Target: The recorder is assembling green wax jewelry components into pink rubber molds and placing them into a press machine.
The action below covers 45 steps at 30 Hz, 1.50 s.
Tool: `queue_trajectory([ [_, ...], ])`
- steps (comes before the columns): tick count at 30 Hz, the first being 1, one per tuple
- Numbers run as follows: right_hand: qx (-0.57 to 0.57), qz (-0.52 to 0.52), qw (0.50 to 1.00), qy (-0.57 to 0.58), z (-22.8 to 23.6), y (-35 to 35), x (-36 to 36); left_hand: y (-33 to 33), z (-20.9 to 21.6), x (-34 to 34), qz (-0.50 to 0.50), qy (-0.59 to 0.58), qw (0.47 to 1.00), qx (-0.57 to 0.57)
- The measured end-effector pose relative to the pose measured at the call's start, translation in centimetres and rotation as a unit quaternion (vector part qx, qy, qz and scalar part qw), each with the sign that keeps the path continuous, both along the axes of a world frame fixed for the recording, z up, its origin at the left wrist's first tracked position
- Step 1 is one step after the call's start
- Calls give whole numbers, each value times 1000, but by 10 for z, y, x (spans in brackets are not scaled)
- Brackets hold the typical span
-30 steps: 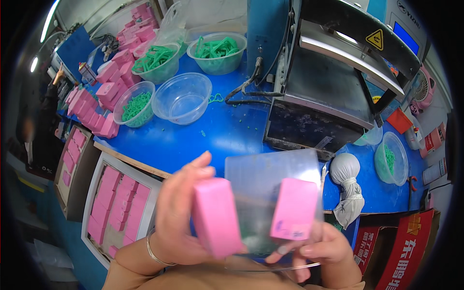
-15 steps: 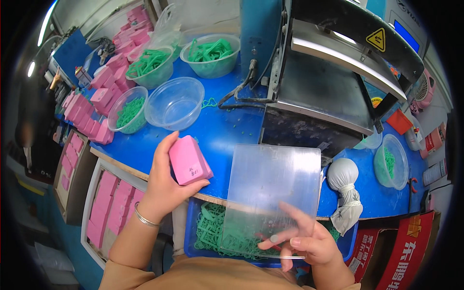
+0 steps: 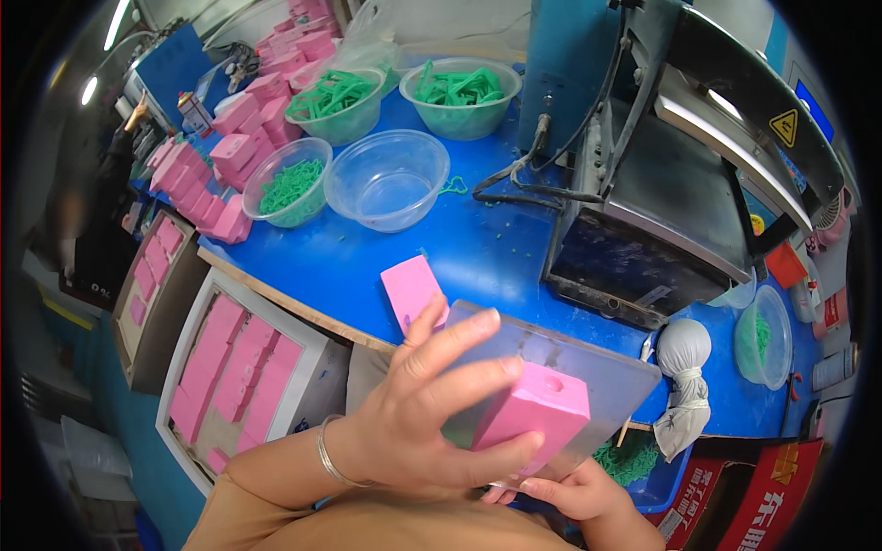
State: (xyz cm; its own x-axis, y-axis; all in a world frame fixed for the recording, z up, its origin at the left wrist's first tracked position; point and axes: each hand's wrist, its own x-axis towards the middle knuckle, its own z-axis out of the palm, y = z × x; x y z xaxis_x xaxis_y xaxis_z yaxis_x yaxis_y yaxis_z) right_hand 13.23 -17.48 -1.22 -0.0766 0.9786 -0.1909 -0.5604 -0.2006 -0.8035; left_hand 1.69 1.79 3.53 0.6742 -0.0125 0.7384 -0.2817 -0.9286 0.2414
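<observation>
My left hand reaches across the middle with its fingers partly spread. Its thumb and a forefinger touch opposite sides of a pink block, which has a small round dent on its end face. The block is over a clear, flat plastic plate, tilted above the table edge. My right hand grips the plate's lower edge, its fingers partly hidden. A second pink block lies on the blue table just beyond my left fingertips.
An empty clear bowl stands beside bowls of green pieces. A black-and-steel press stands right, near a tied grey cloth bundle. Pink blocks fill a tray at left. A blue bin holds green scraps below.
My left hand has moved right and down, bringing a pink block over the plate; another pink block now lies on the table. The plate is tilted, and my right hand has closed on its edge.
</observation>
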Motion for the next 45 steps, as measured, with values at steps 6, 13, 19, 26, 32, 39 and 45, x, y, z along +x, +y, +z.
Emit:
queue_trajectory([
  [6, 30, -32, 996, -72, -1, -1, -8, -6, 2, -1, -20, -54, 998, -17],
  [13, 37, -13, 993, -109, -7, -3, -6, -4, -1, -5, -5, -62, 998, 6],
  [19, -65, 4, 993, 96, 27, -11, 13, 24, -8, -8, 86, 64, 987, -118],
  [26, 184, -81, 936, 288, 84, -40, 32, 42, -29, 2, 307, 176, 935, -6],
  [32, 113, -313, 920, 208, 145, -31, 24, 37, -31, 7, 298, 160, 941, -13],
  [39, 183, -305, 924, 142, 118, 3, 70, 43, -38, 1, 303, 165, 939, -14],
  [45, 91, -489, 858, -130, 114, 28, 75, 42, -38, 2, 304, 161, 939, -12],
])
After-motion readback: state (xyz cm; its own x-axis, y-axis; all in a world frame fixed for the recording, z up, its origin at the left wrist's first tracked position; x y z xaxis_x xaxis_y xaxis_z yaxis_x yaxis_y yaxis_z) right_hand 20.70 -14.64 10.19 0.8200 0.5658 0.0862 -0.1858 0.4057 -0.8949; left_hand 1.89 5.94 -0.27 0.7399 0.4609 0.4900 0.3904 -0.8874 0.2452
